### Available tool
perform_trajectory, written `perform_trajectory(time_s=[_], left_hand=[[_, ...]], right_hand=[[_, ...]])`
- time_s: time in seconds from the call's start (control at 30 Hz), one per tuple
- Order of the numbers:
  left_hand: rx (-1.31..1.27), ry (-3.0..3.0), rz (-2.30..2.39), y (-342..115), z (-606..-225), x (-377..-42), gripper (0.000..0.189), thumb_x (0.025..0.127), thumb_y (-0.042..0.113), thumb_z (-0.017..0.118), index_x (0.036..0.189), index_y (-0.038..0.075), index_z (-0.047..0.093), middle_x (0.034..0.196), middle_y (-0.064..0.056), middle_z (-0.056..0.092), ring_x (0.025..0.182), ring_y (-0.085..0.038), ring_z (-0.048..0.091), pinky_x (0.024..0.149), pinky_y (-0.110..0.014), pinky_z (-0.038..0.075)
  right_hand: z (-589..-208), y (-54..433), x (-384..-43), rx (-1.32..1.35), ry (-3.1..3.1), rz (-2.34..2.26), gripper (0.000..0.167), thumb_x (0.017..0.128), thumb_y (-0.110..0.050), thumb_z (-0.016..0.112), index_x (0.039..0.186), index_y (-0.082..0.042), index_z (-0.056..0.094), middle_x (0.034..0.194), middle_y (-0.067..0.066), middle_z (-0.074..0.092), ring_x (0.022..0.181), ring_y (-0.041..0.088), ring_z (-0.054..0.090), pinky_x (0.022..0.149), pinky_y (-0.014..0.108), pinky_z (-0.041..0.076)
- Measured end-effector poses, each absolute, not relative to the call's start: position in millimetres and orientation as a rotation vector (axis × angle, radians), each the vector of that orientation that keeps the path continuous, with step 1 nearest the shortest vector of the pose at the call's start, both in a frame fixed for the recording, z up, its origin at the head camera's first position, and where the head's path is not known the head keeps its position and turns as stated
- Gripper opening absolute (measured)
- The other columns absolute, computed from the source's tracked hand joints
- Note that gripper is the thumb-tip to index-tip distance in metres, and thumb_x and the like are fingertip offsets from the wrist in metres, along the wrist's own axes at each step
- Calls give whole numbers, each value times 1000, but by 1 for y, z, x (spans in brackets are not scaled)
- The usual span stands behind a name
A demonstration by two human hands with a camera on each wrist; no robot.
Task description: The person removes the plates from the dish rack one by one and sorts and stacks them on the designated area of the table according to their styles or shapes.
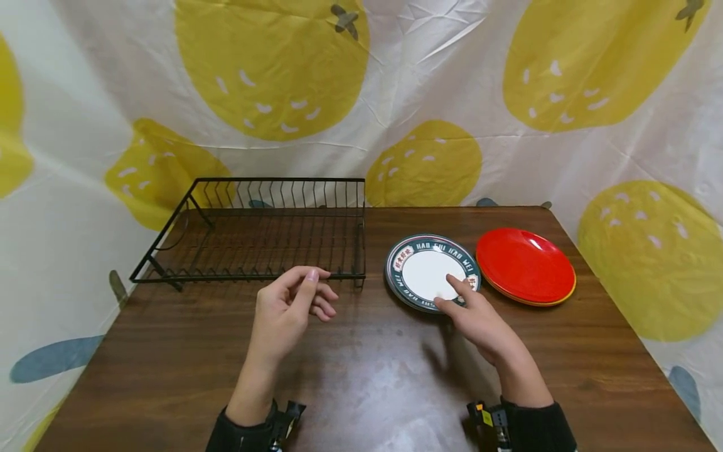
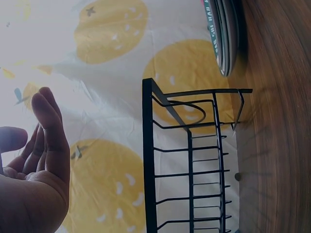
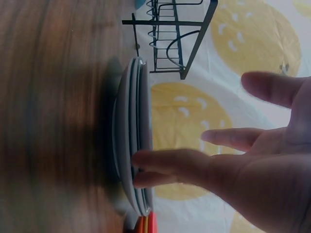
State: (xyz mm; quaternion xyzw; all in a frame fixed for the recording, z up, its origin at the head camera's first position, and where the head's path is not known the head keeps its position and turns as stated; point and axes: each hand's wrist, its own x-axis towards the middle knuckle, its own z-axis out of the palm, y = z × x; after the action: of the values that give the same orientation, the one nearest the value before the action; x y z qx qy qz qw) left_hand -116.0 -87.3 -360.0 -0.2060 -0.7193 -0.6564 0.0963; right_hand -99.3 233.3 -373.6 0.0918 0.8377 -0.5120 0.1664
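Note:
A stack of white plates [image 1: 427, 269] with dark green lettered rims lies on the table, right of centre. Over its near right rim reaches my right hand [image 1: 480, 319], index finger extended above the top plate. The right wrist view shows that hand [image 3: 243, 170] with fingers spread, two fingertips right at the edge of the stacked plates [image 3: 124, 126] and the thumb well apart. My left hand [image 1: 283, 315] hovers before the front rail of a black wire dish rack [image 1: 226, 277], its fingers loosely bent and holding nothing. In the left wrist view, the rack [image 2: 147, 160] stands beyond that hand [image 2: 41, 182].
Close by on the right of the white stack sits a stack of red plates [image 1: 525, 263], with a yellow edge showing underneath. The brown wooden table [image 1: 367, 376] ends at a hanging cloth [image 1: 418, 81] printed with yellow fruit, behind and along both sides.

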Motion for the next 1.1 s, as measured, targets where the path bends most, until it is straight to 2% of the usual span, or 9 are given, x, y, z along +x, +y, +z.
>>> perform_trajectory(time_s=[0.23, 0.5, 0.67, 0.77, 0.93, 1.1], left_hand=[[-609, -2130, -1942, -86, -361, -118, 27, 113, 12, 51, 110, -7, 71, 84, -26, 76, 63, -14, 73, 58, -37, 66], [-585, -2155, -1895, -84, -362, -121, 27, 112, 13, 53, 109, -4, 73, 88, -20, 78, 70, -14, 75, 67, -32, 67], [-582, -2172, -1871, -82, -360, -122, 28, 112, 13, 53, 109, -6, 72, 90, -19, 78, 71, -11, 74, 69, -33, 68], [-571, -2183, -1856, -82, -359, -123, 26, 112, 13, 53, 109, -4, 73, 90, -18, 78, 71, -12, 74, 69, -33, 68], [-570, -2192, -1854, -81, -359, -124, 25, 112, 13, 54, 108, -1, 74, 91, -17, 79, 73, -12, 75, 70, -31, 67], [-571, -2193, -1858, -80, -359, -124, 25, 112, 13, 54, 109, -1, 74, 91, -17, 79, 74, -12, 75, 71, -30, 67]], right_hand=[[-375, 230, -102, 221, 2439, -1360, 76, 109, -36, 53, 171, -10, 17, 178, 26, -5, 165, 49, -2, 131, 74, 11], [-372, 232, -100, 185, 2475, -1284, 79, 109, -39, 54, 172, -12, 15, 180, 20, -5, 165, 50, 4, 130, 73, 16], [-365, 234, -99, 155, 2524, -1260, 82, 108, -43, 55, 172, -13, 13, 180, 19, -6, 165, 51, 6, 130, 73, 17], [-362, 234, -98, 127, 2596, -1201, 82, 108, -47, 54, 172, -15, 13, 180, 17, -5, 165, 50, 7, 129, 75, 18], [-360, 234, -95, 47, 2786, -1089, 80, 109, -48, 53, 172, -16, 17, 181, 13, -2, 165, 50, 3, 127, 77, 16], [-361, 231, -93, -32, 2984, -936, 78, 108, -40, 57, 170, -10, 23, 180, 19, 5, 163, 57, 0, 125, 83, 11]])
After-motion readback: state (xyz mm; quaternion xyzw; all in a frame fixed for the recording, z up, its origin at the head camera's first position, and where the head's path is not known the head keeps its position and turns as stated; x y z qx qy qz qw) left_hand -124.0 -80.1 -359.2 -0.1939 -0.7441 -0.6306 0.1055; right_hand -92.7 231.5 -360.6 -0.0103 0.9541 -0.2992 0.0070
